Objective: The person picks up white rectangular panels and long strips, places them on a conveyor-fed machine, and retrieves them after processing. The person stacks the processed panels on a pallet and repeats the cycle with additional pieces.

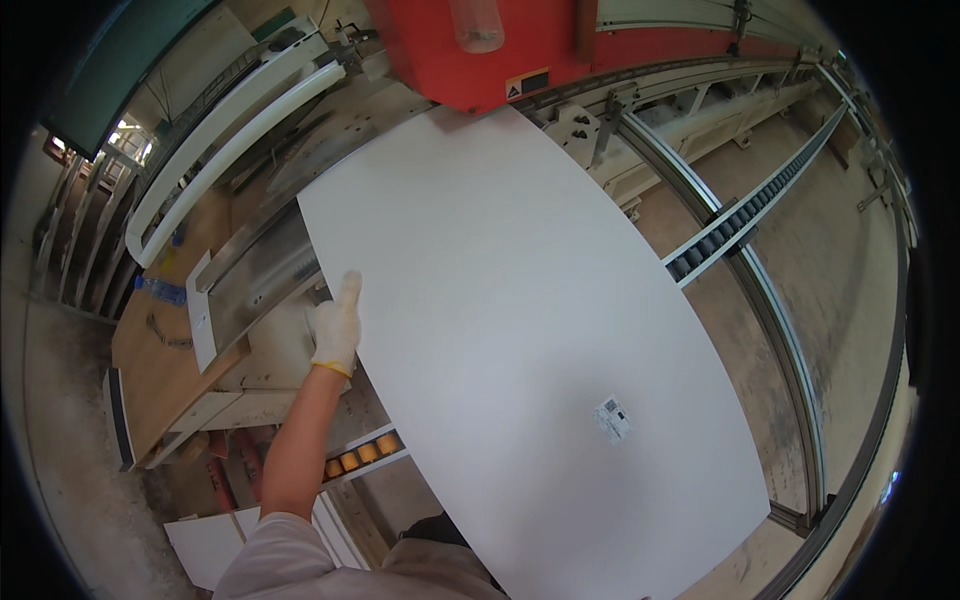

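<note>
A large white panel (500,300) with a small printed label (613,419) lies flat across the middle of the view. Its far end reaches under the red machine housing (440,50). My left hand (338,325), in a white glove with a yellow cuff, grips the panel's left edge. One digit lies along the top face, while the other fingers are mostly hidden at or below the edge. My right hand does not show.
A black roller track (760,205) runs off to the right, crossing a metal rail (770,280). Yellow rollers (362,455) show below the panel's left edge. On the left, a wooden table (150,370) carries a plastic bottle (162,290). More white boards (205,550) lie lower left.
</note>
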The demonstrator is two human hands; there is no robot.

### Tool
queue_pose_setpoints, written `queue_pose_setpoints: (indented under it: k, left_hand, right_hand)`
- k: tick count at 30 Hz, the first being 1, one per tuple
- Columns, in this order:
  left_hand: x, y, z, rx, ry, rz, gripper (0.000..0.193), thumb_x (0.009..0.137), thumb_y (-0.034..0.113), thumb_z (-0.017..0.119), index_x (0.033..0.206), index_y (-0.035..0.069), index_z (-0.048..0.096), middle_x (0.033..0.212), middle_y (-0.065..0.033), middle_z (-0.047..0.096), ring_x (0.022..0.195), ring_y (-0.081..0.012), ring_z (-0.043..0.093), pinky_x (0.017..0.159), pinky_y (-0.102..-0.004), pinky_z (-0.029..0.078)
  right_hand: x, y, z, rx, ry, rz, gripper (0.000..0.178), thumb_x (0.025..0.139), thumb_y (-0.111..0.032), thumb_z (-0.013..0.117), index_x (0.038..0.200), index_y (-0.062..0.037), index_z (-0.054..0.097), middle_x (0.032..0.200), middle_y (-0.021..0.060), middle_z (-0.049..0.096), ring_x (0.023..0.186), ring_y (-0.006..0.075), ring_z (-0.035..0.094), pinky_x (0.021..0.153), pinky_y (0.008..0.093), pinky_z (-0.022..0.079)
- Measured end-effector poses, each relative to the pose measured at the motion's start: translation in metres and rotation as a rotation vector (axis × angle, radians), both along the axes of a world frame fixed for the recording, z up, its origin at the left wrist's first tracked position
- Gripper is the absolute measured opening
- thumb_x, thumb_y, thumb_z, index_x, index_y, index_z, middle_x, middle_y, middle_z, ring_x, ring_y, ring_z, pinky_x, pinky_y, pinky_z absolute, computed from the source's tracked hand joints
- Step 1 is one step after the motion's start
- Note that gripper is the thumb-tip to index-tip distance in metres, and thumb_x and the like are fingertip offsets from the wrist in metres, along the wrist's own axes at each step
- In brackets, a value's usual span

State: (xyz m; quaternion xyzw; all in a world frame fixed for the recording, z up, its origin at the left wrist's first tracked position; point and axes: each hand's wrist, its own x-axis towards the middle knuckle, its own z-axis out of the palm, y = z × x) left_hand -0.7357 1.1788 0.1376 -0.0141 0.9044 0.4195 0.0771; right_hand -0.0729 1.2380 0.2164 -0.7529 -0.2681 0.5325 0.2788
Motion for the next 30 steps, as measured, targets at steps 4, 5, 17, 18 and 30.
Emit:
queue_pose_setpoints:
  k: [4,5,17,18,30]
  left_hand:
    - [0.007,0.067,0.001,0.097,0.044,0.022,0.102,0.093,0.080,0.065,0.089,-0.022,0.068,0.077,-0.0283,0.069,0.082,-0.0362,0.066,0.082,-0.0513,0.051]
    - [0.007,0.080,-0.002,0.143,0.049,0.005,0.100,0.094,0.079,0.065,0.089,-0.021,0.069,0.076,-0.0288,0.069,0.079,-0.0368,0.067,0.080,-0.0515,0.051]
    - [-0.017,0.210,-0.020,0.369,-0.234,-0.035,0.095,0.100,0.074,0.061,0.112,-0.019,0.075,0.107,-0.0200,0.078,0.090,-0.0276,0.072,0.082,-0.0423,0.060]
    - [-0.016,0.221,-0.018,0.232,-0.146,-0.151,0.099,0.097,0.077,0.063,0.116,-0.020,0.073,0.111,-0.0204,0.077,0.091,-0.0290,0.072,0.086,-0.0425,0.059]
    - [-0.064,0.409,-0.042,-0.103,-0.014,-0.323,0.110,0.093,0.086,0.054,0.135,-0.015,0.068,0.143,-0.0284,0.068,0.129,-0.0385,0.065,0.114,-0.0443,0.047]
  right_hand:
    - [-0.001,0.060,0.007,0.100,-0.046,0.091,0.075,0.114,-0.044,0.052,0.160,0.0145,0.041,0.161,0.0263,0.050,0.144,0.0384,0.051,0.123,0.0465,0.040]
    - [0.001,0.074,0.007,0.097,-0.054,0.090,0.074,0.114,-0.044,0.052,0.159,0.0145,0.042,0.161,0.0261,0.051,0.144,0.0381,0.051,0.123,0.0464,0.040]
    - [0.039,0.204,-0.020,0.570,-0.075,0.216,0.044,0.102,-0.027,0.070,0.130,0.0075,0.070,0.120,0.0159,0.078,0.109,0.0237,0.071,0.097,0.0387,0.055]
    - [0.040,0.211,-0.013,0.458,-0.255,0.210,0.048,0.101,-0.031,0.070,0.131,0.0076,0.069,0.120,0.0189,0.077,0.110,0.0276,0.072,0.098,0.0398,0.055]
    - [0.051,0.122,-0.005,0.409,-0.654,0.134,0.062,0.099,-0.050,0.070,0.139,-0.0026,0.061,0.132,0.0253,0.072,0.122,0.0446,0.069,0.103,0.0497,0.055]
